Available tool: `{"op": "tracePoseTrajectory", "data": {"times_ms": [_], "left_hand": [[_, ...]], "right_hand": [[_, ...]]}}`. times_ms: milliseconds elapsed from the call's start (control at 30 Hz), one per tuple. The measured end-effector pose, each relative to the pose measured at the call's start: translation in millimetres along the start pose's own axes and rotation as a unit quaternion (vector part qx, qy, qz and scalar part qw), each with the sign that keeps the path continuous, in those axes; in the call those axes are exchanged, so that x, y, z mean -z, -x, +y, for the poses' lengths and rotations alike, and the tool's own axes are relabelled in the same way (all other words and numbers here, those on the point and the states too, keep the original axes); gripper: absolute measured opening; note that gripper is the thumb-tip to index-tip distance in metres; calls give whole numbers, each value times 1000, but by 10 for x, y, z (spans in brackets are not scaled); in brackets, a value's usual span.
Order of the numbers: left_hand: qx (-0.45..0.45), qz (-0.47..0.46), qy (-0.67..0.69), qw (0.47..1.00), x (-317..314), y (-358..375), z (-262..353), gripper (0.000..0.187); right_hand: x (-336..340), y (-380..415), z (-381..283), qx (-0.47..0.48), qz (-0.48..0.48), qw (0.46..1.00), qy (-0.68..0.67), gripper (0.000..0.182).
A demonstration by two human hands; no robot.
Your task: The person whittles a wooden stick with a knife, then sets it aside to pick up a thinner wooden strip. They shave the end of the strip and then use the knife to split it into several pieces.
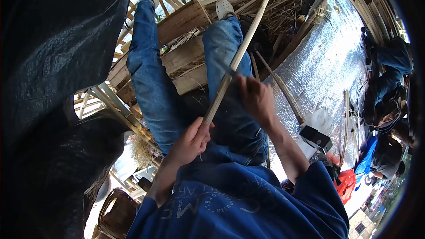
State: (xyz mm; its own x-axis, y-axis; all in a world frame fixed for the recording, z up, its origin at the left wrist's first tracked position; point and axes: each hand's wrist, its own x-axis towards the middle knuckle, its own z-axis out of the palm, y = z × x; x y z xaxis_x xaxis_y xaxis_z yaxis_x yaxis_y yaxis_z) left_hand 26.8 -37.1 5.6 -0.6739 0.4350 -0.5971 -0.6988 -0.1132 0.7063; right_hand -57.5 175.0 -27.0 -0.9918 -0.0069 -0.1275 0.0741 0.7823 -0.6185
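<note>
Ideally – left hand (191, 142) clamped on the near end of the pole (242, 48), right hand (256, 99) clamped on the knife (226, 69), pole slanting over the right leg (217, 44) – each stroke runs shallow, directed away from the left hand.

A long, slender, pale wooden stick (244, 45) slants from near left to far right, its far end out of view; a dark, blurred knife (225, 67) crosses its middle stretch, blade pointing far left; whether they touch is unclear.
</note>
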Motion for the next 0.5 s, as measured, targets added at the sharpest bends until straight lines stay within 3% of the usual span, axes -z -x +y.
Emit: {"op": "tracePoseTrajectory", "data": {"times_ms": [167,500], "left_hand": [[11,40,-40,998,-10,8,-89,24],[-2,54,-40,998,-64,95,13,25]], "right_hand": [[118,391,-214,33,-127,991,-6,42],[56,324,-160,20,-119,993,-13,46]]}}
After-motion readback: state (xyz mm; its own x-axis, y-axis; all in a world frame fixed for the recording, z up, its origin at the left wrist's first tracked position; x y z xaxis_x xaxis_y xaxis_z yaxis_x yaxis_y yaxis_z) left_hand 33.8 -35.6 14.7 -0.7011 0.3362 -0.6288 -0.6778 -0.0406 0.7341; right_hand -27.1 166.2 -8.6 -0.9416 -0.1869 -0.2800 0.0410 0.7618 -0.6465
